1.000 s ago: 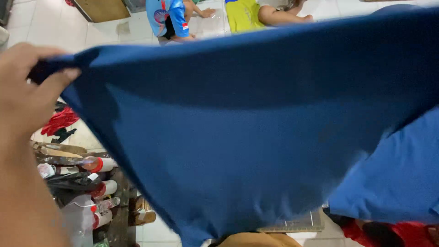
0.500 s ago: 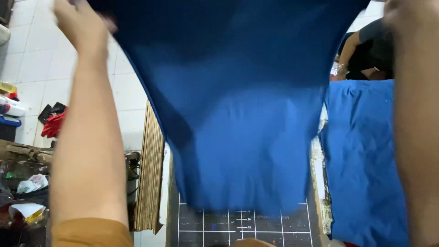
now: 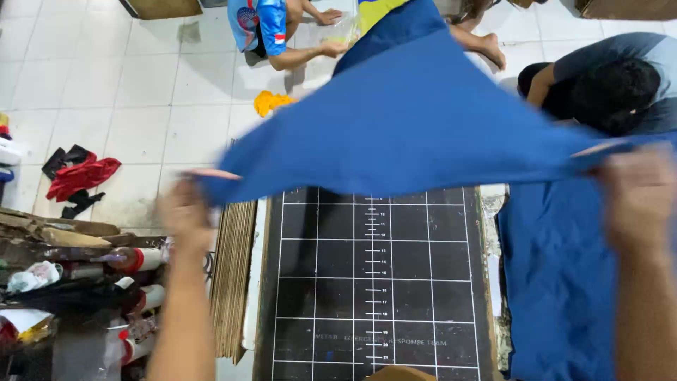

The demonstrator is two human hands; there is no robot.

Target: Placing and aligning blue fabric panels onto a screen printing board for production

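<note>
Cloth (image 3: 416,127) hangs stretched above the gridded board (image 3: 374,282), left hand (image 3: 185,212) and right hand (image 3: 638,197) each pinching a corner, keeping it spread flat over the grid.

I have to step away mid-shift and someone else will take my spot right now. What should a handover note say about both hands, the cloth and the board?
Left hand: gripping one edge of the blue cloth, raised above the board's left side.
Right hand: gripping the opposite edge, out past the board's right side.
Blue cloth: stretched in the air between both hands, not touching the black gridded board.
Board: bare, its white grid lines and centre scale in full view.
More blue fabric lies to the right of the board.
Done: cloth picked up and spread open.
Left: it is not yet laid on the board.
</note>
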